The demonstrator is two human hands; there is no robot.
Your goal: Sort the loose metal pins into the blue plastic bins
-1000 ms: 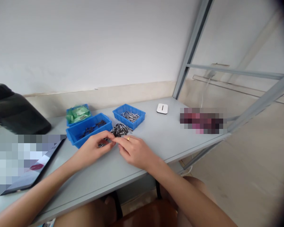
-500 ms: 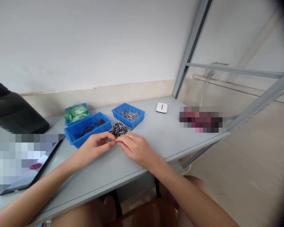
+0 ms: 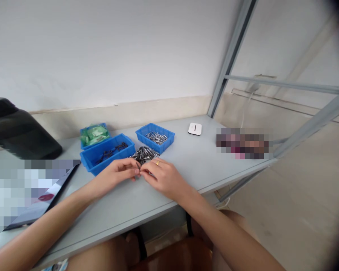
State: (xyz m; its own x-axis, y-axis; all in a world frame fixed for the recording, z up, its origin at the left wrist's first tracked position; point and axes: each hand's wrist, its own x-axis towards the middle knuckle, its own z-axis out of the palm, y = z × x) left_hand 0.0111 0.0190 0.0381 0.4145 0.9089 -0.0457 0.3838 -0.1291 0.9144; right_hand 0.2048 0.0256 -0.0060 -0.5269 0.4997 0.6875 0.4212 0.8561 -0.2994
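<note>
My left hand (image 3: 121,171) is closed in a pinch, with a small dark rod-like piece (image 3: 138,165) showing at its fingertips. My right hand (image 3: 163,174), a gold ring on one finger, pinches against those fingertips; whatever lies between its thumb and finger is hidden. Just beyond both hands is a heap of dark and silvery metal pins (image 3: 145,153) on the table, partly covered by the fingers. A blue bin (image 3: 87,162) with dark screw-like pieces stands left of the heap. Behind the heap, another blue bin (image 3: 154,145) contains silvery pins.
A third blue bin (image 3: 81,142) at the back holds green plastic wrapping (image 3: 94,134). A dark bottle (image 3: 28,131) and a tablet-like device (image 3: 31,216) are at left. Farther right are a white box (image 3: 195,129), a blurred-out item (image 3: 243,143) and a metal frame (image 3: 223,81).
The left fingers have shifted, and a dark piece now shows between the fingertips. My hands stay together in front of the heap. The whole view has moved slightly.
</note>
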